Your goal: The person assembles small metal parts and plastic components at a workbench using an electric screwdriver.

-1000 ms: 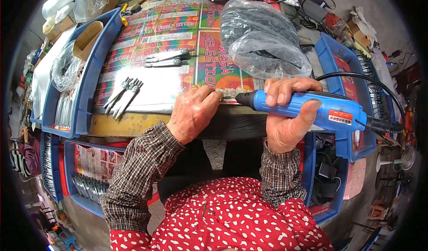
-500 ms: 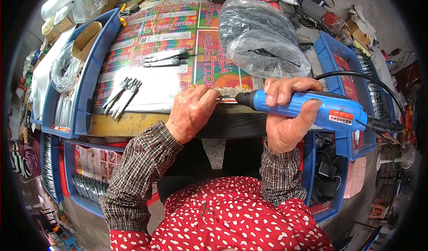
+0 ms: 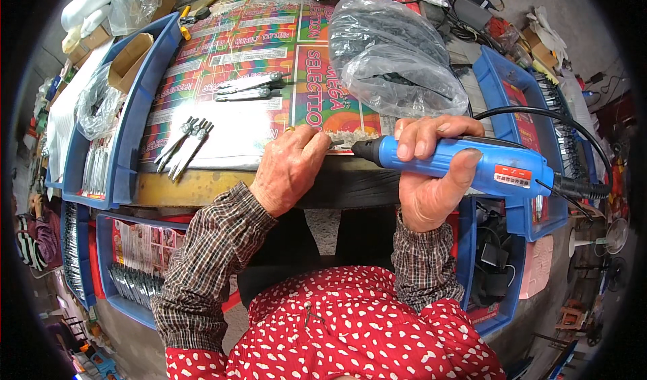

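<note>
My right hand (image 3: 431, 167) is wrapped round a blue electric screwdriver (image 3: 495, 166) with a black nose, held level and pointing left. A black cord runs from its back end. Close to that nose, my left hand (image 3: 290, 167) pinches a small piece with a thin dark tip (image 3: 337, 143); my fingers hide the rest of it. Left of that hand, a bunch of slim silver pieces with dark tips (image 3: 185, 147) lies on the printed sheet (image 3: 263, 120). More silver pieces (image 3: 249, 86) lie in a small stack farther back.
A clear plastic bag of dark parts (image 3: 391, 39) sits at the back right of the table. Blue bins (image 3: 125, 154) flank it at left and another blue bin (image 3: 495, 83) at right. Lower bins (image 3: 131, 306) stand beside my legs. Tangled cables (image 3: 472, 33) lie at the far right.
The screwdriver and my right hand have shifted very slightly left. My left hand has barely moved, and its small piece now shows its tip a little higher, beside the screwdriver's nose.
</note>
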`<state>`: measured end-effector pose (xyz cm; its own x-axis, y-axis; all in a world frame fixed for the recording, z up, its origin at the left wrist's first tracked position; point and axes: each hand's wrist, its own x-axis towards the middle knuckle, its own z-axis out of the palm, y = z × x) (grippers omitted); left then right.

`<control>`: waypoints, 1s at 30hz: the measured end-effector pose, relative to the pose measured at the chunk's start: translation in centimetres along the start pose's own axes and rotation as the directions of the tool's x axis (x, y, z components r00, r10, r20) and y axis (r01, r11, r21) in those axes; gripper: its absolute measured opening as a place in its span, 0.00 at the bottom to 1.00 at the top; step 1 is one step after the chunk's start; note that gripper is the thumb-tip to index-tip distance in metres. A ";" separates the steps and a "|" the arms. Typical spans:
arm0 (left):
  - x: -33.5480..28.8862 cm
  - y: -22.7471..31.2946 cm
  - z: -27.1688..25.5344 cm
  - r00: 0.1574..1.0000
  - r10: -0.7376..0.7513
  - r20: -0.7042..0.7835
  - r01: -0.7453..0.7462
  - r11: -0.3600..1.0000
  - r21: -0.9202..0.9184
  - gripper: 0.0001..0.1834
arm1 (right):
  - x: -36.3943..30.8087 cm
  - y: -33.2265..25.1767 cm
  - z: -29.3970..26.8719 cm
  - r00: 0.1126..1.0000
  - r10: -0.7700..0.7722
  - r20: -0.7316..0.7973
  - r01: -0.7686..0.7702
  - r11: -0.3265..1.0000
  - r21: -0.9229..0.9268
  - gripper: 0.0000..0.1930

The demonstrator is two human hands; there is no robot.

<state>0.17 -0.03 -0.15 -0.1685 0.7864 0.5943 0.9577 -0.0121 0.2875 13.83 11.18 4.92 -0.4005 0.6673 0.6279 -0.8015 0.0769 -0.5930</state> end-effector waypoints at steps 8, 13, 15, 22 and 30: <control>-0.1 0.0 -0.3 1.000 0.006 0.011 -0.006 1.000 -0.022 0.10 | 0.1 0.0 0.0 1.000 -0.010 0.014 0.009 1.000 0.018 0.20; 0.0 0.0 0.0 1.000 0.009 -0.027 -0.009 1.000 -0.013 0.10 | 0.1 0.0 0.0 1.000 -0.007 0.016 0.007 1.000 0.020 0.19; 0.0 0.1 0.0 0.999 0.025 -0.038 -0.025 1.000 -0.008 0.10 | 0.0 0.0 0.0 1.000 -0.007 0.015 0.007 1.000 0.019 0.19; 0.2 0.6 -0.3 1.000 -0.005 0.002 0.005 1.000 0.018 0.10 | -0.1 -0.5 -0.2 1.000 -0.012 0.018 0.012 1.000 0.012 0.20; -0.6 1.7 -1.3 0.990 -0.125 -0.065 0.117 0.988 -0.105 0.11 | -0.8 -2.0 0.6 0.996 0.048 0.074 -0.038 0.992 -0.122 0.22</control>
<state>1.62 -1.26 0.95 -0.3013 0.7398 0.6016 0.9015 0.0155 0.4324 15.48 10.09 5.93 -0.4701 0.6134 0.6347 -0.7253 0.1413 -0.6738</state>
